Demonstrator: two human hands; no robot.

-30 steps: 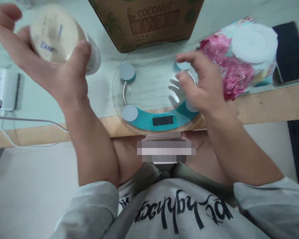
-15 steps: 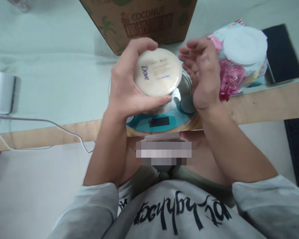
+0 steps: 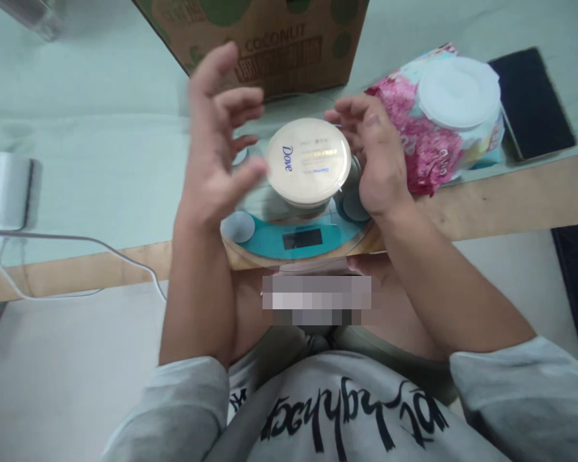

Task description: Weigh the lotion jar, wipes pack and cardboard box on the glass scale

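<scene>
A round cream-coloured Dove jar [image 3: 309, 160], lid up, rests on the glass kitchen scale [image 3: 270, 241], whose turquoise strip carries a dark display. To the left of the jar my left hand [image 3: 216, 147] is open with its fingers spread, apart from it and holding nothing. My right hand [image 3: 378, 154] is cupped at the jar's right side, open, with curved fingers. Whether its fingertips touch the jar I cannot tell. Part of a shiny metal round thing [image 3: 356, 168] shows between the jar and my right hand.
Behind the scale stands a brown coconut carton [image 3: 289, 64]. At right are a pink floral pack [image 3: 426, 151] with a white lid [image 3: 460, 92] and a dark phone [image 3: 534, 106]. A white device [image 3: 9, 191] and a white cable [image 3: 84, 239] are on the left.
My left hand has let go of the jar and moved left, its fingers opening. The jar now sits lower, on the scale. My right hand has shifted slightly left.
</scene>
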